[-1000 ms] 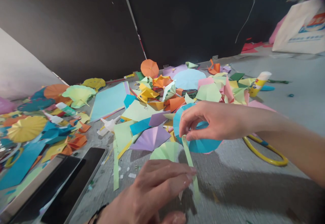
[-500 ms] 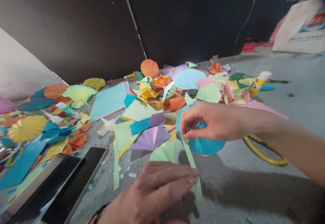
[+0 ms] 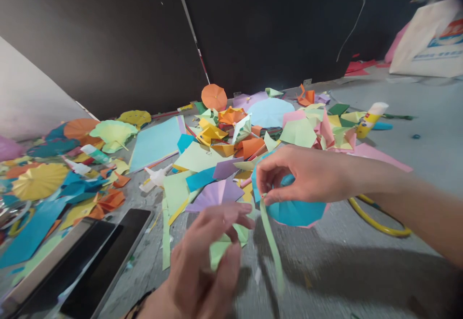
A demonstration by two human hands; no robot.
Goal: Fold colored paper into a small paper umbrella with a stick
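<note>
- right hand (image 3: pixel 307 176): thumb and forefinger pinched narrow on the top end of a pale green paper strip (image 3: pixel 272 244), at about 4 o'clock from frame centre
- other right fingers curl over the rim of a teal paper fan (image 3: pixel 298 213), touching it; the strip's top end meets the fan's left edge
- strip's long axis runs almost vertical, tilted slightly; free end points down toward 5 o'clock, over the grey work surface (image 3: pixel 336 275)
- left hand (image 3: pixel 202 256): at about 7 o'clock, raised, fingers (image 3: pixel 231 210) loosely curled and spread apart, dark wristband (image 3: pixel 141 300) at its wrist
- pale green paper fan (image 3: pixel 221 250) sits right behind the left fingers; cannot tell if they hold it
- lilac pleated fan (image 3: pixel 217 192) lies just past the left fingertips, toward 12 o'clock
- pile of coloured paper scraps (image 3: pixel 224 157) fills the area around 12 o'clock, orange round fan (image 3: pixel 214 97) at its far edge
- yellow-capped glue stick (image 3: pixel 369 120) at 2 o'clock, beside the pile
- yellow plastic ring (image 3: pixel 379 227) at 4 o'clock, partly under the right forearm
- dark tablet (image 3: pixel 104 256) at 8 o'clock
- yellow pleated fan (image 3: pixel 39 181) at 9 o'clock among more paper pieces
- white printed bag (image 3: pixel 428 39) at 2 o'clock, far edge
</note>
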